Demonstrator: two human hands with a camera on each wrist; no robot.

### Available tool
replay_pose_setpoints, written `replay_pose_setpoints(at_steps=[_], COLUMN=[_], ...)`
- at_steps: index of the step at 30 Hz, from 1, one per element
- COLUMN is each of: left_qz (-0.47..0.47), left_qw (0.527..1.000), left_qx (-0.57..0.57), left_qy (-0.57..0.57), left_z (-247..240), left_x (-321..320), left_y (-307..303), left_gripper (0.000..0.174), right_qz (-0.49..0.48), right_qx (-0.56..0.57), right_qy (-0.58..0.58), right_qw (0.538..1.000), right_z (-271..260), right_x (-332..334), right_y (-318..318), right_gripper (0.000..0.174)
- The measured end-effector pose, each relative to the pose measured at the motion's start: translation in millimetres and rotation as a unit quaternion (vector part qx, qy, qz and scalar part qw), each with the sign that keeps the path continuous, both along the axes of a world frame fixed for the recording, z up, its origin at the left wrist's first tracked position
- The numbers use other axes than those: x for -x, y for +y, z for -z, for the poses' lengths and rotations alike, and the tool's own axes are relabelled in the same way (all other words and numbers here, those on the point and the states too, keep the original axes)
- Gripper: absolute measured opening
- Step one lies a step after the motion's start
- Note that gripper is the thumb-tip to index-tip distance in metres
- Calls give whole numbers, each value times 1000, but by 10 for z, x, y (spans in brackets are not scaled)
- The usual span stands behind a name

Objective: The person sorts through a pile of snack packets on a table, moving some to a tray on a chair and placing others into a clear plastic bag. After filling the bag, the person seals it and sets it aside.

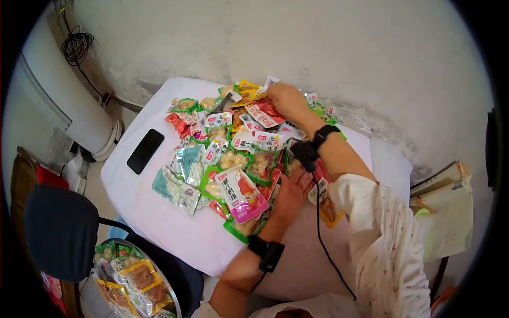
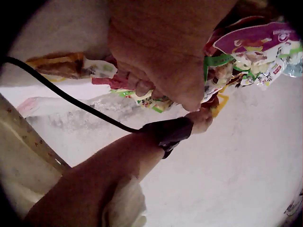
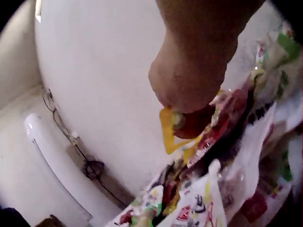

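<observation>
- Right hand: fingertips curled together, pinching a red packet at the far edge of the pile of snack packets.
- A yellow-edged packet lay touching the red one, just beneath it, also on the pile's far edge.
- Left hand: fingers close together and bent down among the packets at the near right edge of the pile. Could not tell whether they clamped any packet or only rested there.
- A pink packet lay on the pile's near side, just left of the left hand and not touching it.
- Each wrist bore a black band: the right band over the pile's right side, the left band on the near side of the pile, clear of it.
- A black cable ran from the right band toward the person, crossing the pile's near right edge.
- White-covered table under the pile, with bare cloth showing left of the pile and on its near side.
- Black phone lay flat on the cloth left of the pile, apart from the nearest packets.
- Dark chair stood well to the near left of the pile, beyond the table edge.
- Round basin holding more packets sat beside the chair, lower than the pile.
- Notebook well to the right of the pile, off the table.
</observation>
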State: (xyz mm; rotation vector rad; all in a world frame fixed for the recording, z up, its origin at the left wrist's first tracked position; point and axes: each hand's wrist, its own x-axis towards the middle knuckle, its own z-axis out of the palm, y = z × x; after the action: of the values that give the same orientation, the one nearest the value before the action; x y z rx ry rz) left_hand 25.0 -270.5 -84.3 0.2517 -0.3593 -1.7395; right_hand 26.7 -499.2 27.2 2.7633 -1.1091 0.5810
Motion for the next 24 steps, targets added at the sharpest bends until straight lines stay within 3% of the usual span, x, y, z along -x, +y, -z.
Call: replay_pose_setpoints(at_steps=[1,3,5,9,11,13,14,16,19,22,24], left_qz=[-1,-5,-9,1,5,12,12,-3,-3,-3,-3], left_qw=[1000,1000,1000,998,997,996,996,998,998,997,995], left_qx=[-10,-18,-28,-50,-59,-39,-39,-47,-51,-74,-91], left_qy=[-7,-2,5,30,44,83,84,28,25,26,50], left_z=[-38,-79,-96,-104,-97,-61,-61,-60,-116,-92,-122], left_x=[-4,-12,-9,-21,0,29,25,-3,-9,-1,1], left_y=[9,8,9,-12,-33,-37,-32,-27,-12,-22,-15], left_gripper=[77,77,78,81,81,82,82,81,81,79,77], right_qz=[-19,-33,-60,-102,-112,-180,-117,-133,-143,-120,-76], right_qx=[24,-45,-75,-294,-416,-443,-516,-381,-249,-129,-57], right_qy=[-89,-259,-297,-156,-60,70,121,91,7,-33,26], right_qw=[996,964,950,938,900,876,840,910,958,984,995], right_z=[-42,-359,-590,-919,-739,-602,-695,-590,-517,-493,-351], right_x=[71,270,591,1287,1538,1536,1425,1340,904,300,-68], right_y=[10,257,375,838,1026,1236,1355,1319,1029,766,486], right_gripper=[19,16,19,21,23,15,16,17,20,19,18])
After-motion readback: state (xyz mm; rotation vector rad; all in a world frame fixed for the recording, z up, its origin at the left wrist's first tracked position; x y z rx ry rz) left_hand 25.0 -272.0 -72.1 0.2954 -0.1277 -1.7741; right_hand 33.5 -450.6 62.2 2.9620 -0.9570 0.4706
